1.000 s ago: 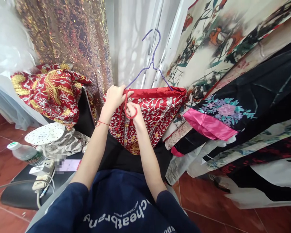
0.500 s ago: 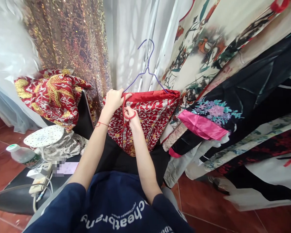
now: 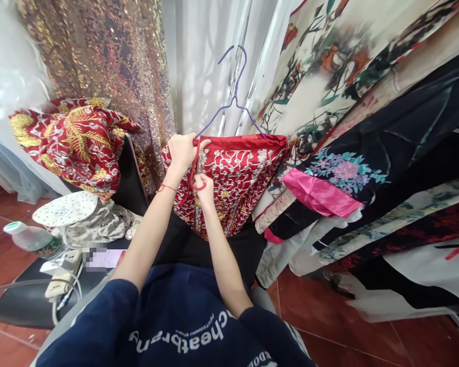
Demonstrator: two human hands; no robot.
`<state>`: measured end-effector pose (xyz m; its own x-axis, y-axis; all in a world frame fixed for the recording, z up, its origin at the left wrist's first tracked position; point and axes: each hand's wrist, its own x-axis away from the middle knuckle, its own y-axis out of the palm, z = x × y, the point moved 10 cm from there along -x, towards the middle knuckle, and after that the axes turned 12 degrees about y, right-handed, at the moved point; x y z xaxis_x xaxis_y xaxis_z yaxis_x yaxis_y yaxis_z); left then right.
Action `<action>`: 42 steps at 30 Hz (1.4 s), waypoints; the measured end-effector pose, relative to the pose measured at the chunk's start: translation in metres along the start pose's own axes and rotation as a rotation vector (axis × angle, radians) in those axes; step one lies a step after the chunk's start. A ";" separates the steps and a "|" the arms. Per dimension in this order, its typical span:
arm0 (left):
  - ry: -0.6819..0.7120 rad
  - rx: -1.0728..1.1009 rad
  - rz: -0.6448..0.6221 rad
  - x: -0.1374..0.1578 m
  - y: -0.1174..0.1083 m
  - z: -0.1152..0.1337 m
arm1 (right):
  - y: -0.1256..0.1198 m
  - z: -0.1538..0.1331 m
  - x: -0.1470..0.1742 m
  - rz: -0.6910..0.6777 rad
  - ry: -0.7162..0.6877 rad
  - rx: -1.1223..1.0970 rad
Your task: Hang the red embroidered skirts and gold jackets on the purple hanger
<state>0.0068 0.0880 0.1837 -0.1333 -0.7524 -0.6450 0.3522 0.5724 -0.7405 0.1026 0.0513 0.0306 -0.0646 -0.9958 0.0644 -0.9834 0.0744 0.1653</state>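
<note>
A red garment (image 3: 233,178) with silver and gold embroidery and a plain red band along its top edge hangs over my lap. The purple wire hanger (image 3: 235,102) rises from that edge, its hook free in the air. At the garment's top left corner my left hand (image 3: 182,153) is closed, gripping the cloth beside the hanger's end. Below and right of it, my right hand (image 3: 205,188) is closed on a thin red cord (image 3: 194,165), which runs up towards my left hand. Part of the cord loops over my right fingers.
Another red-and-gold embroidered piece (image 3: 87,142) lies heaped over a black chair back at left. Nearby are a dotted white bag (image 3: 95,219), a plastic bottle (image 3: 32,238) and a power strip (image 3: 63,278) with cables. Hanging clothes (image 3: 340,173) crowd the right side.
My right hand has drawn down and slightly left with the cord, which now hangs longer between the hands. My left hand keeps its grip at the corner. The view has shifted slightly.
</note>
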 end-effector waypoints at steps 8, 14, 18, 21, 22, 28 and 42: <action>0.006 0.011 -0.013 -0.002 -0.005 -0.002 | -0.012 0.089 -0.004 0.047 0.148 0.107; 0.021 -0.021 -0.016 0.000 -0.003 0.001 | -0.019 0.097 -0.014 0.050 0.152 0.193; 0.028 -0.005 -0.024 0.000 0.000 0.003 | -0.026 0.101 -0.007 0.066 0.128 0.268; 0.036 -0.013 -0.032 0.001 0.000 0.003 | -0.027 0.095 0.000 0.085 0.062 0.329; 0.041 -0.020 -0.031 0.001 -0.001 0.003 | -0.027 0.090 0.002 0.083 0.035 0.348; 0.141 -0.046 -0.007 0.003 -0.012 0.005 | -0.041 0.026 0.011 0.073 -0.169 0.431; 0.197 0.113 0.078 0.013 -0.012 0.003 | -0.157 -0.195 0.011 0.855 -0.729 1.260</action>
<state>0.0038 0.0704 0.1854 -0.2764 -0.6228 -0.7319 0.4681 0.5779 -0.6686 0.2893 0.0387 0.1969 -0.3174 -0.5375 -0.7812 -0.1185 0.8399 -0.5297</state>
